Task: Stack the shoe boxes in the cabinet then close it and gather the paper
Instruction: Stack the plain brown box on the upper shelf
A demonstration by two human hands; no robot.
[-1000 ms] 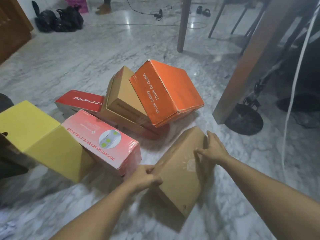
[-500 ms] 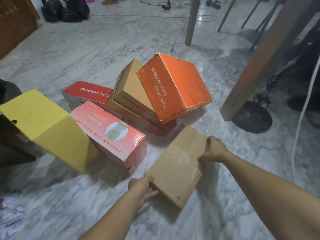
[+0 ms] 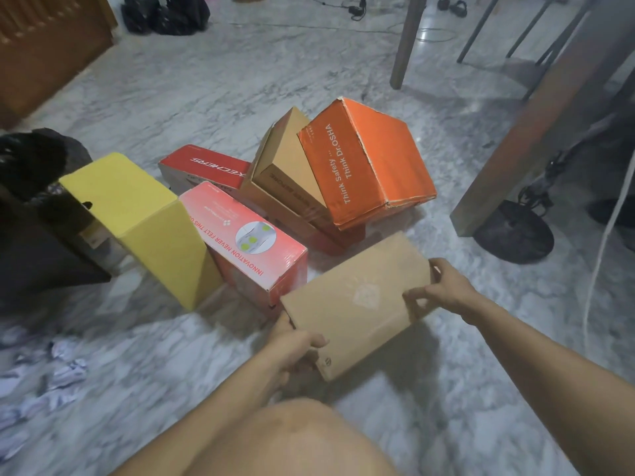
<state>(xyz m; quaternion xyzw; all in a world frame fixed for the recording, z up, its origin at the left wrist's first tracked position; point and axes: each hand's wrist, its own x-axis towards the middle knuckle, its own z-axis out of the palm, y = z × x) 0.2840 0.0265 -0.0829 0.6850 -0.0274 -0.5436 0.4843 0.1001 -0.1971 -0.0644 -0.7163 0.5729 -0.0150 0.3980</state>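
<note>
One plain brown box (image 3: 357, 300) is gripped by both hands (image 3: 295, 345), apparently lifted; nothing is stacked, and crumpled paper (image 3: 65, 369) is left ungathered.

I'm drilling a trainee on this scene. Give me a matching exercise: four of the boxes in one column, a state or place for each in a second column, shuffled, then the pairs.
Things:
1. plain brown box
2. orange box
3. yellow box
4. red Skechers box

States or places:
A. farthest left of the four
B. gripped at both ends by the left hand and right hand
C. tilted, leaning on an open brown box
D. lying flat behind the pink box

Pairs: 1-B, 2-C, 3-A, 4-D
</note>
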